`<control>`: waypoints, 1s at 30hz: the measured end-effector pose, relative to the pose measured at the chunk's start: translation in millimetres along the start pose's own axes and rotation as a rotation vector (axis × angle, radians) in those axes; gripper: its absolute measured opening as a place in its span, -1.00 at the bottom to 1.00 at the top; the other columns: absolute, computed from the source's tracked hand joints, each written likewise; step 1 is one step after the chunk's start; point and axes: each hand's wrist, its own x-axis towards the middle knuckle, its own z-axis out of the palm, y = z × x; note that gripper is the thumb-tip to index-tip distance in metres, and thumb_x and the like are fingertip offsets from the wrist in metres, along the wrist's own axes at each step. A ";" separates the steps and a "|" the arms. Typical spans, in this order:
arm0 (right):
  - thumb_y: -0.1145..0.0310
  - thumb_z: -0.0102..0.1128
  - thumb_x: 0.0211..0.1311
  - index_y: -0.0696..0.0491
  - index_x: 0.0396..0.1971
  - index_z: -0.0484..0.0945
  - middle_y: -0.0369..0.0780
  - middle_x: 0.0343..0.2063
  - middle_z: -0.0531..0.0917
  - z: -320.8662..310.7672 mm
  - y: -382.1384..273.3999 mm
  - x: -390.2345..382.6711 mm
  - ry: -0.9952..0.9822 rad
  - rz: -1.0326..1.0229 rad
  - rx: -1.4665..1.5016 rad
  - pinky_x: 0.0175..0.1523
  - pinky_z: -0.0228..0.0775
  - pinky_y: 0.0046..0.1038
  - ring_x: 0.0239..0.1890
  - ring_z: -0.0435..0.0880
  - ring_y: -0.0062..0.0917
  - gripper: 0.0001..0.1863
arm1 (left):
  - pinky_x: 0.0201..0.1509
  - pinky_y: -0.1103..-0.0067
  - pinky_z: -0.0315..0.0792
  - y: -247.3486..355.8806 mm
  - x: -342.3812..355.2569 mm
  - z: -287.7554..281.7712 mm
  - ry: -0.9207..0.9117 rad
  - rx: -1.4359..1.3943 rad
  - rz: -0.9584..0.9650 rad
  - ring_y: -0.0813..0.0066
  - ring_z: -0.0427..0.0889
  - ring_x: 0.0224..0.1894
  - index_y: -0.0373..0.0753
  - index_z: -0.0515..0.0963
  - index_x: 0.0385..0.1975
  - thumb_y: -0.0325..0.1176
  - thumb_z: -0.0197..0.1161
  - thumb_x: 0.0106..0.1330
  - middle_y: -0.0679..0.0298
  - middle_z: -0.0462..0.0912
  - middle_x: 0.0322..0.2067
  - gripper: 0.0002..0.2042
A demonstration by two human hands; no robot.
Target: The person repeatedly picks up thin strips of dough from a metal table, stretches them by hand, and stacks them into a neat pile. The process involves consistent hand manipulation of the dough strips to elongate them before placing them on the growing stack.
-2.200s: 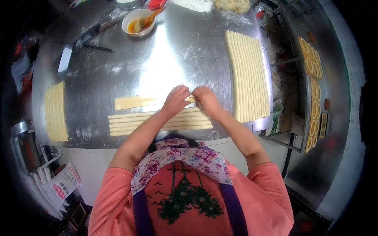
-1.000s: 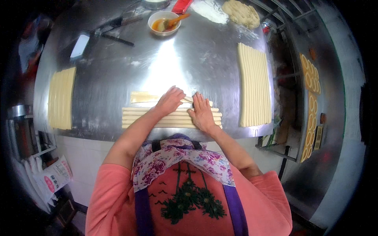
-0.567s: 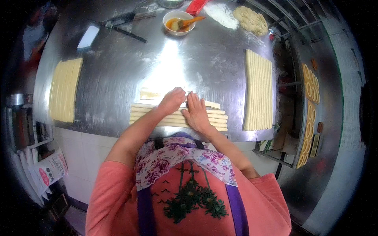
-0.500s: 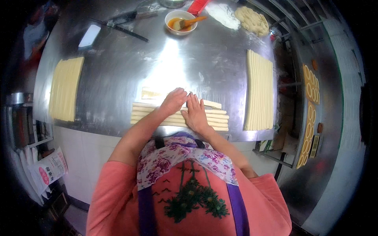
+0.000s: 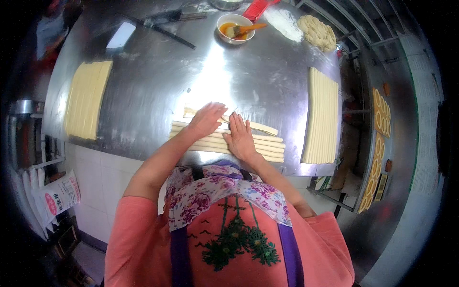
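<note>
Bare hands close together, fingertips just apart

I can see the left hand back up, its slightly blurred fingers slanting rightward toward the right fingertips; its palm is hidden. The right hand lies palm down, fingers straight and close together, thumb angled out to their left. Behind the fingers, the left forearm and right forearm slope inward, converging toward the fingertips.

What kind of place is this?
Likely a bakery or dough kitchen: long, pale cylindrical dough ropes, a white round bowl holding an orange-handled brush, and a broad, shiny metal worktable.
</note>
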 end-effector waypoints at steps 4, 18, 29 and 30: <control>0.09 -0.01 0.39 0.26 0.42 0.04 0.05 0.46 0.08 -1.3 -16.6 11.7 -0.033 0.010 0.059 0.53 -0.25 0.02 0.51 0.00 -0.10 -0.23 | 0.12 0.32 0.42 -15.7 -13.6 -4.0 -0.217 -0.039 -0.049 0.15 0.51 -0.06 -0.26 0.58 -0.23 -0.49 0.22 0.11 0.19 0.56 -0.21 -0.79; 0.08 0.00 0.39 0.25 0.42 0.05 0.01 0.46 0.08 12.6 -44.7 24.9 -0.072 -0.069 0.030 0.53 -0.25 0.01 0.52 0.00 -0.16 -0.23 | 0.34 0.29 0.28 -30.7 -29.4 -34.2 -0.426 0.113 -0.092 0.23 0.53 0.02 -0.23 0.59 -0.06 -0.42 0.27 0.17 0.20 0.60 -0.15 -0.70; 0.06 -0.02 0.40 0.26 0.40 0.07 0.04 0.42 0.14 19.6 -74.7 44.1 -0.069 -0.104 0.023 0.51 -0.20 0.06 0.49 0.05 -0.13 -0.25 | 0.23 0.30 0.35 -57.3 -46.4 -65.6 -0.250 0.067 -0.014 0.25 0.54 -0.07 -0.26 0.57 -0.34 -0.50 0.27 0.07 0.20 0.58 -0.30 -0.86; 0.06 -0.02 0.41 0.27 0.39 0.08 0.06 0.38 0.19 20.3 -71.8 43.2 -0.045 -0.128 0.000 0.50 -0.16 0.06 0.46 0.09 -0.12 -0.25 | 0.19 0.31 0.37 -59.9 -46.1 -71.7 -0.164 0.037 0.002 0.25 0.54 -0.10 -0.26 0.55 -0.39 -0.50 0.26 0.07 0.21 0.57 -0.33 -0.90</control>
